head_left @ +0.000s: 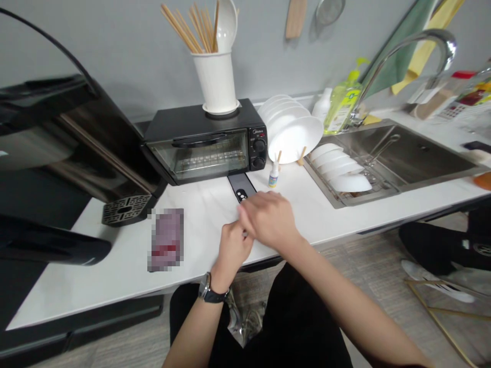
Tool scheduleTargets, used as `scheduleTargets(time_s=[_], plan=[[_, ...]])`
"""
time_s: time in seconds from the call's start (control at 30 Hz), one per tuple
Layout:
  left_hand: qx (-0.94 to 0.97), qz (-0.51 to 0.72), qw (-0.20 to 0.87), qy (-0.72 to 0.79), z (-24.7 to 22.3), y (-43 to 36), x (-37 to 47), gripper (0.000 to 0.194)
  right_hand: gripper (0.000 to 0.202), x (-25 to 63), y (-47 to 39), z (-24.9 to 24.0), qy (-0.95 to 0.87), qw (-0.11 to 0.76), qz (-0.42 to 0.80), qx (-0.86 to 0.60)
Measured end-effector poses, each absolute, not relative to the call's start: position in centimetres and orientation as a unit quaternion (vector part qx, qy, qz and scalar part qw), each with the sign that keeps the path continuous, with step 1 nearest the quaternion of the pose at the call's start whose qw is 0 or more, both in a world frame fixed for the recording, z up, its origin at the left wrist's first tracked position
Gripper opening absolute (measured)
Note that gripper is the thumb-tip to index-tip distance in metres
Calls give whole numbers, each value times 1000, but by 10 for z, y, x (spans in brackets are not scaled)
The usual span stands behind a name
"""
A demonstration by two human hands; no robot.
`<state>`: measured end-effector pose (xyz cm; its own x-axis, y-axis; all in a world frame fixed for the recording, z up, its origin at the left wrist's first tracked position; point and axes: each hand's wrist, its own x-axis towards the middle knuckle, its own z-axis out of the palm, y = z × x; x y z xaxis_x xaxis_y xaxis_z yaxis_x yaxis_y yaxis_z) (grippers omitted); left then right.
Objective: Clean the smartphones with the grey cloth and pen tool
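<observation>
Both hands meet over the front part of the white counter. My left hand [233, 249], with a watch [207, 290] on its wrist, is closed in a fist-like curl. Lying over its thumb side is my right hand [270, 219], its fingers also curled. Whatever is between them, if anything, is hidden. Just beyond the hands lies a flat grey and black strip-shaped object [241, 183], partly covered by them. A small white bottle [273, 175] with a coloured label stands upright behind my right hand, apart from it.
A black toaster oven [207, 148] carries a white utensil holder [215, 82]. White plates [295, 135] stand in a rack beside it. To the right are bowls [341, 166] and a sink [418, 148]. At left are a pixelated flat object [167, 239] and a dark machine [126, 209].
</observation>
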<state>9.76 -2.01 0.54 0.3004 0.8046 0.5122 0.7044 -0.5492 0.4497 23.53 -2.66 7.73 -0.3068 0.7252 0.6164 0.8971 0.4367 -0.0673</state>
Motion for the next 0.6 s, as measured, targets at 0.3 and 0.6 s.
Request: scheduleTargets(time_s=[0.3, 0.6], plan=[[797, 411, 150, 417, 10, -22, 96, 16, 42, 239, -31, 70, -770, 341, -160, -515], [769, 339, 333, 428, -20, -32, 99, 12, 38, 262, -33, 46, -668, 531, -116, -509]])
